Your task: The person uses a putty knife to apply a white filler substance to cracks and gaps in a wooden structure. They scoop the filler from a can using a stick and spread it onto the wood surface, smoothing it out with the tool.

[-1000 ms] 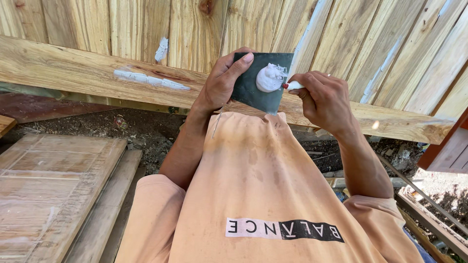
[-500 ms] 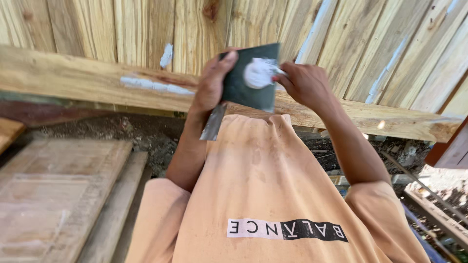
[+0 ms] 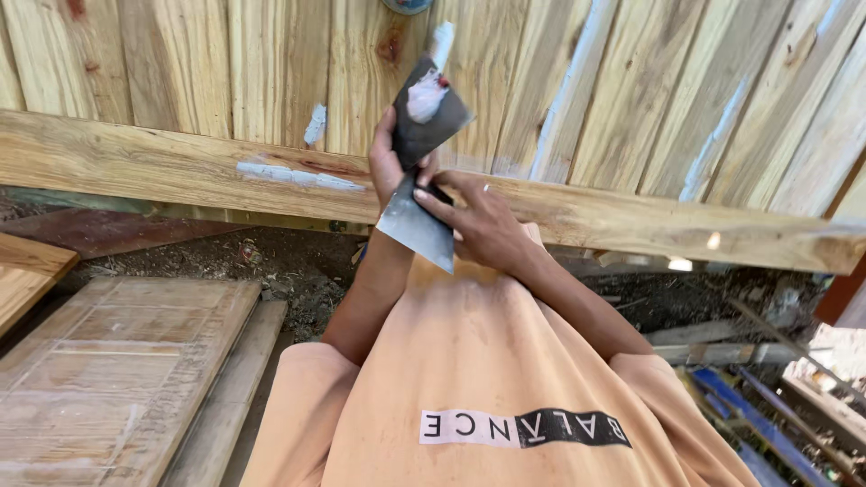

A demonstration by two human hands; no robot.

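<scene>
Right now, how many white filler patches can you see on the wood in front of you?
4: a long smear on the horizontal beam, a small dab on the plank above it, and two pale streaks on the slanted planks. The hands may hide others.

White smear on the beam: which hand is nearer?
Left. The left hand, gripping a dark card, is just right of the smear; the right hand, holding a scraper, sits farther right and lower.
</scene>
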